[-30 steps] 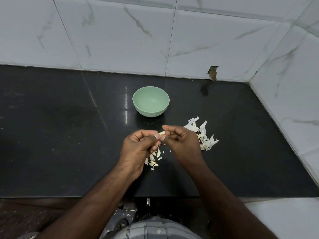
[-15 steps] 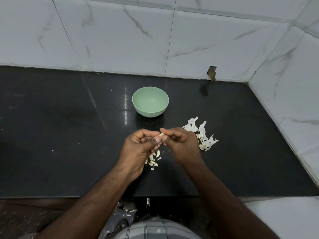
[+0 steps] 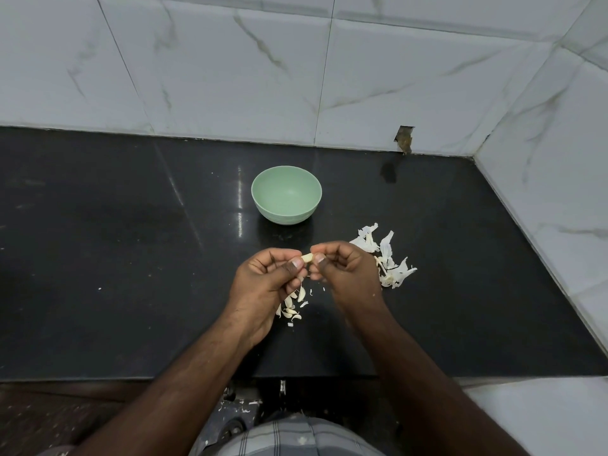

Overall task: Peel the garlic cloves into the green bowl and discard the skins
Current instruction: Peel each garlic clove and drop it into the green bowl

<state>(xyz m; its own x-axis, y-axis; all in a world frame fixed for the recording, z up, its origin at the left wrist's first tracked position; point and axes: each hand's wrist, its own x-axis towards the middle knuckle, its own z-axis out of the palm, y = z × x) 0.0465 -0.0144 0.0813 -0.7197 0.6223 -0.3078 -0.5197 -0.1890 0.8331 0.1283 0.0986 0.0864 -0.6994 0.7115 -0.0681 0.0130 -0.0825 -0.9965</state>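
Black polished counter (image 3: 98,258), backed and flanked on the right by white marbled wall tiles (image 3: 230,77); chipped notch (image 3: 404,141) at the tile base. Green bowl (image 3: 286,194): upright, beyond your hands, well apart from them, nothing visible inside. Garlic clove (image 3: 307,257): above the counter, pinched between both your hands. Your left hand (image 3: 263,281): fingers curled, thumb and forefinger on the clove. Your right hand (image 3: 345,271): fingers curled, fingertips nipping the clove's other end. Loose cloves (image 3: 291,307): small cluster on the counter under your left hand, partly hidden by it. Papery skins (image 3: 385,258): heap just right of your right hand.
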